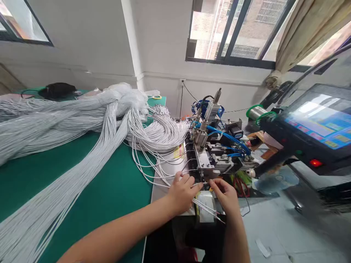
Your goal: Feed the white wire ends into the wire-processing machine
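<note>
My left hand (183, 193) is closed around several thin white cables (204, 205), whose loose ends stick out below it towards the lower right. Opposite it, my right hand (226, 195) pinches with thumb and forefinger at the front of a metal machine (204, 157). A short stretch of white cable seems to run between the two hands' fingertips; its tip is hidden by the right fingers. From the left hand, more cables lead back to a large coiled bundle of white cables (167, 133) beside the machine.
Long bundles of white cable (90, 171) lie over a green table (120, 182), partly wrapped in clear plastic (123, 95). At right stands a touchscreen panel (323, 120) with a lit red switch (316, 163). A wire spool (257, 112) sits behind the machine's blue hoses (233, 138).
</note>
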`<action>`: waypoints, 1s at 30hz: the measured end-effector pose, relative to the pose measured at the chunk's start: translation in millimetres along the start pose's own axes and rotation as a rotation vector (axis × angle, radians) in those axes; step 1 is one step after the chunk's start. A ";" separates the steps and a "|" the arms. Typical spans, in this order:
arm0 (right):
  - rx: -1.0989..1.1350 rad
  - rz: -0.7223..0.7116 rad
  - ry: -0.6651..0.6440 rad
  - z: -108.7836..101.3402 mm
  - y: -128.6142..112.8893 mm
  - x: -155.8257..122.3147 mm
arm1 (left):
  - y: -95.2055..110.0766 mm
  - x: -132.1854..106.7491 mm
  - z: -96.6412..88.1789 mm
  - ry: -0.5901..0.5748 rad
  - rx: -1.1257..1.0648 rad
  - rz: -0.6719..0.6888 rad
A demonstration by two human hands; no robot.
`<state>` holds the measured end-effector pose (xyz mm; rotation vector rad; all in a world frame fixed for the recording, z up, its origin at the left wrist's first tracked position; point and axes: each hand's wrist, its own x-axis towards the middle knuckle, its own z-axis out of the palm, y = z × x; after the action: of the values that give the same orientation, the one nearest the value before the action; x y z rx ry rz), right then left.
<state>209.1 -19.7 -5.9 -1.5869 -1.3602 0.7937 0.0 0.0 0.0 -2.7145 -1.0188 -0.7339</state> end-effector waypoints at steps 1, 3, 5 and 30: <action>-0.003 -0.004 -0.002 2.2 0.6 1.1 | 0.0 0.2 0.6 -0.002 0.001 -0.008; -0.005 -0.010 -0.005 6.0 2.0 3.0 | 0.0 0.3 1.4 -0.007 0.000 -0.021; -0.003 -0.013 -0.008 8.7 4.0 4.0 | 0.1 0.3 1.8 -0.016 -0.005 -0.031; 0.112 0.003 -0.061 13.1 5.9 4.2 | 1.3 3.9 -8.5 -0.188 -0.101 -0.130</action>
<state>200.8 -13.0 -16.4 -1.4893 -1.3331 0.9106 0.1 -1.3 9.4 -2.8698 -1.2416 -0.5713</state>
